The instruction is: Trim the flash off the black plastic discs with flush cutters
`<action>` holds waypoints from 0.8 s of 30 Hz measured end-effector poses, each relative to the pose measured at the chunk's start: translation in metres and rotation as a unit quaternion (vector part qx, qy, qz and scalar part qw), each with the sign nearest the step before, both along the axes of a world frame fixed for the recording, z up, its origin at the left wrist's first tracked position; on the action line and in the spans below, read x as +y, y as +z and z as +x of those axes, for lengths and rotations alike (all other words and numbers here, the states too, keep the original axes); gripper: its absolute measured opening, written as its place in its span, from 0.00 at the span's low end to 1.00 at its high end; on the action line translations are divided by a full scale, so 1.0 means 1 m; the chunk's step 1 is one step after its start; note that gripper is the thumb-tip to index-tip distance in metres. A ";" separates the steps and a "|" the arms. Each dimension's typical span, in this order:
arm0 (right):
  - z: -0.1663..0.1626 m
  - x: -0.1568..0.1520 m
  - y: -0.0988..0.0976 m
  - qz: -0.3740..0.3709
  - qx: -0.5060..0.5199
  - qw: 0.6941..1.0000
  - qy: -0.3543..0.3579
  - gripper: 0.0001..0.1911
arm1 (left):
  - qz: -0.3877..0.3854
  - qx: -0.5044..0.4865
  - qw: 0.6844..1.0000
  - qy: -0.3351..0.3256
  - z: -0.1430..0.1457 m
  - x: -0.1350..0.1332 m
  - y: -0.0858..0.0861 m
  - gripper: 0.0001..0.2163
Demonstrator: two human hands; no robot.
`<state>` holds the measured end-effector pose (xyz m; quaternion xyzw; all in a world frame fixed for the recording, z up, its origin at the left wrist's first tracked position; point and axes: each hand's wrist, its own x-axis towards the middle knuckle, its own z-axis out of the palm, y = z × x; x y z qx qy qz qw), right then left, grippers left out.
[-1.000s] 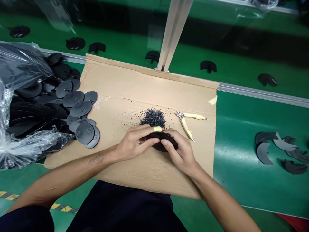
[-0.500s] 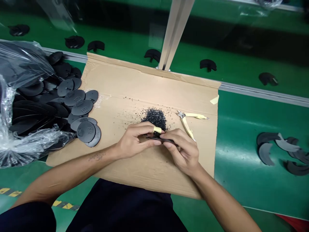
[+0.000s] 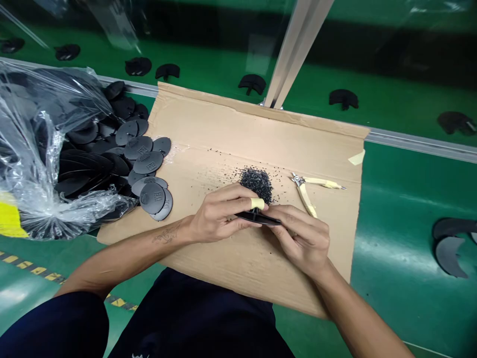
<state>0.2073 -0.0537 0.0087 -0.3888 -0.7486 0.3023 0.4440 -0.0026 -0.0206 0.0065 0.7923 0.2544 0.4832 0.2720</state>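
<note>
Between both hands is a thin black plastic disc (image 3: 261, 218), seen nearly edge-on above the cardboard sheet (image 3: 223, 261). My left hand (image 3: 219, 211) pinches its left end; a fingertip there is wrapped in yellow tape (image 3: 257, 203). With thumb and fingers, my right hand (image 3: 303, 236) grips the right end. Part of the disc is hidden by the fingers. Just beyond the hands lies a heap of small black bits (image 3: 258, 183). Side cutters (image 3: 306, 191) with yellow-wrapped handles rest, jaws apart, to the right of the heap.
On the left, black oval discs (image 3: 148, 163) spill out of a clear plastic bag (image 3: 52, 184). Curved black pieces (image 3: 449, 253) lie on the green surface at right. Behind the cardboard stand a metal post (image 3: 298, 49) and a rail (image 3: 421, 144), with more black parts (image 3: 252, 83) beyond.
The view has shifted, so everything sits further right in the picture. The disc has tilted a little between my fingers, and both hands still hold it. The side cutters have stayed put.
</note>
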 end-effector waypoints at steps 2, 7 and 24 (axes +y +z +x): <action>0.000 0.000 0.000 -0.001 0.002 1.000 0.007 0.15 | 0.005 -0.013 1.000 0.009 0.000 -0.001 0.000 0.08; 0.001 0.000 0.002 -0.004 -0.006 1.000 0.024 0.17 | 0.004 0.004 1.000 -0.016 -0.002 -0.001 0.003 0.10; 0.004 0.002 0.004 -0.006 -0.003 0.999 0.037 0.18 | 0.015 -0.014 1.000 -0.003 -0.002 -0.003 0.001 0.07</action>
